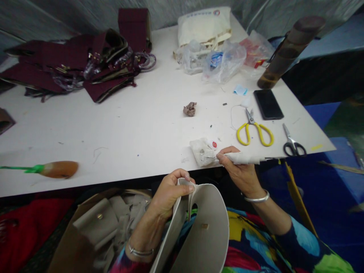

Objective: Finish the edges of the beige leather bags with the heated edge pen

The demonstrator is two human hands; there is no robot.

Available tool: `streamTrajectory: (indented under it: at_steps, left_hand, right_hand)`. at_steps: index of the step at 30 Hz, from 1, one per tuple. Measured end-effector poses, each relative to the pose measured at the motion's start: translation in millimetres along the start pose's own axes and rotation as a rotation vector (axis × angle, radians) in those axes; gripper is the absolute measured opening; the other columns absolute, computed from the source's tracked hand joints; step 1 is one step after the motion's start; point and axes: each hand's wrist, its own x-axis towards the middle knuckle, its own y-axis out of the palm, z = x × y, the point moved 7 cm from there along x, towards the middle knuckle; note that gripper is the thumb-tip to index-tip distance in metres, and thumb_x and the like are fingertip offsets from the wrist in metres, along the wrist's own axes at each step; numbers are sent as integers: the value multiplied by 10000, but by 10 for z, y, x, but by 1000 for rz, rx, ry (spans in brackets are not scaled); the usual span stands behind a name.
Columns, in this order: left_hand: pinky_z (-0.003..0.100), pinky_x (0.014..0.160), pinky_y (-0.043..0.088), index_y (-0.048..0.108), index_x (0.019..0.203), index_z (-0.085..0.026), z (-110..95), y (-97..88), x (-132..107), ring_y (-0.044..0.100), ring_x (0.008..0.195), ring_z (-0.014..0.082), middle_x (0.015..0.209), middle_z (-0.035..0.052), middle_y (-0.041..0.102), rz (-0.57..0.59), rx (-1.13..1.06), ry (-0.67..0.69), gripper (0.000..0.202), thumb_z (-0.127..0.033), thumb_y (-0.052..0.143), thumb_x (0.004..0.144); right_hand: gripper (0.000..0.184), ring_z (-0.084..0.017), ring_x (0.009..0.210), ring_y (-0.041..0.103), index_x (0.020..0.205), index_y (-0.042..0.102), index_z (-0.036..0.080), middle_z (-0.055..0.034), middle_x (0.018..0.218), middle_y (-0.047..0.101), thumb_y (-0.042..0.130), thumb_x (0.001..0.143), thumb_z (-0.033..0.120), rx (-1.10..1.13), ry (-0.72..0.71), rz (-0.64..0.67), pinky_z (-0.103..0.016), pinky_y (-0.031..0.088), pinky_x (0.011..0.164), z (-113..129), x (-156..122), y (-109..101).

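Note:
My left hand [173,191] pinches the upper edge of a pale grey bag piece [210,223], which hangs below the table's front edge and curves open, with an oval cut-out and a small metal fitting. Between the fingers of my right hand [241,170] is a slim tool with a white-wrapped handle [246,158]. Its thin tip is at a small whitish pad [200,151] on the table edge; whether it touches is hard to tell. A round red sticker [214,144] lies beside the pad.
Yellow-handled scissors [255,131], black-handled scissors [292,144] and a phone [269,105] lie at right. A dark bottle [290,53] stands behind them. Maroon bags [65,60] fill the back left. An orange-brown bottle [59,169] lies front left. A carton [68,242] holds grey pieces.

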Motion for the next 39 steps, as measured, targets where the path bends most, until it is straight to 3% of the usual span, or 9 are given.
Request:
streamTrajectory:
  at_steps: [9, 14, 19, 22, 39]
  left_hand:
    - [226, 593, 495, 597, 822, -169, 11, -70, 54, 648, 608, 130, 777, 19, 733, 12, -22, -4, 478, -165, 952, 502]
    - [236, 582, 508, 600, 822, -171, 40, -65, 45, 649, 597, 134, 777, 21, 735, 31, -55, -11, 467, -155, 947, 511]
    - [228, 571, 503, 606, 826, -169, 48, -27, 44, 645, 590, 128, 774, 21, 737, 70, -49, -22, 454, -160, 952, 531]
    - [223, 587, 507, 613, 821, -164, 52, -6, 51, 647, 603, 122, 772, 20, 735, 106, -54, -19, 442, -157, 955, 541]
    - [232, 618, 513, 582, 842, -169, 45, 50, -18, 654, 627, 126, 810, 14, 727, 108, -29, -53, 491, -175, 969, 540]
  right_hand:
    - [190, -157, 756, 611, 900, 681, 205, 0, 835, 673, 691, 993, 371, 18, -18, 74, -294, 476, 764, 16, 44, 98]
    - [178, -158, 743, 616, 902, 694, 206, -6, 814, 684, 693, 988, 362, 75, 26, 32, -296, 481, 740, 41, -32, -6]
    - [246, -145, 618, 582, 838, 684, 191, 4, 678, 641, 681, 980, 392, 360, 199, 285, -275, 438, 593, 25, -217, 165]
    - [223, -138, 619, 567, 822, 692, 183, 4, 681, 630, 706, 951, 364, 382, 243, 364, -270, 426, 590, 52, -288, 260]
    - [206, -133, 623, 571, 813, 681, 185, 14, 685, 626, 708, 938, 346, 368, 261, 373, -265, 431, 592, 48, -284, 401]
